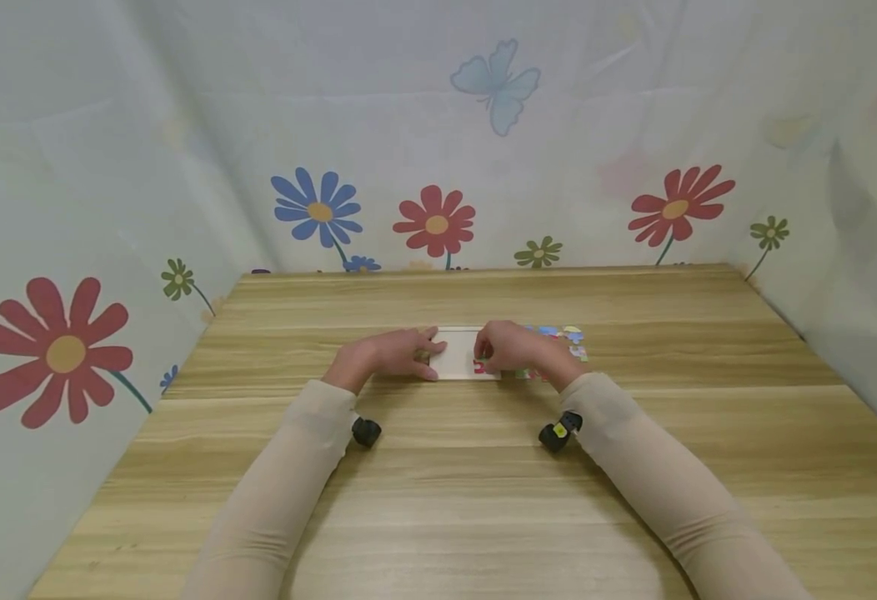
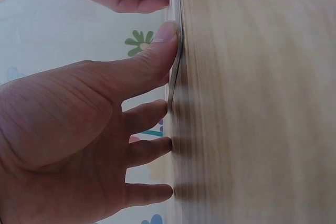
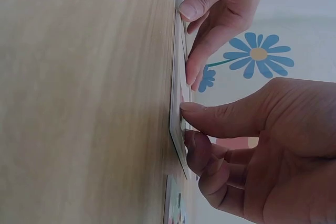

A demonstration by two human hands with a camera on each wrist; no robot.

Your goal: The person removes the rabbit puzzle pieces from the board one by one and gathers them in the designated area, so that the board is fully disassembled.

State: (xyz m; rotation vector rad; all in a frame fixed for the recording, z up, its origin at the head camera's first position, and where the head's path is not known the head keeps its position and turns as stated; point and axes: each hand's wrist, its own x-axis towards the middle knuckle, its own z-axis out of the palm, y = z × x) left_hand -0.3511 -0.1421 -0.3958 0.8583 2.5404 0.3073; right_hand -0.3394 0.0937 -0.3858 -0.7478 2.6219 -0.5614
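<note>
A flat white puzzle board (image 1: 453, 354) with a thin raised rim lies on the table. At its left end my left hand (image 1: 397, 352) rests with fingers spread, the thumb (image 2: 165, 38) on the near edge. Over the board's right part my right hand (image 1: 512, 346) has its fingers curled, thumb and fingertips together at a small red and white jigsaw piece (image 1: 479, 366). In the right wrist view the fingers of that hand (image 3: 236, 145) hide most of the piece.
Colourful jigsaw pieces (image 1: 575, 337) lie joined or close together to the right of the board, partly behind my right wrist. The wooden table (image 1: 438, 508) runs back to a flower-printed curtain (image 1: 378, 108). A small black camera sits on each wrist.
</note>
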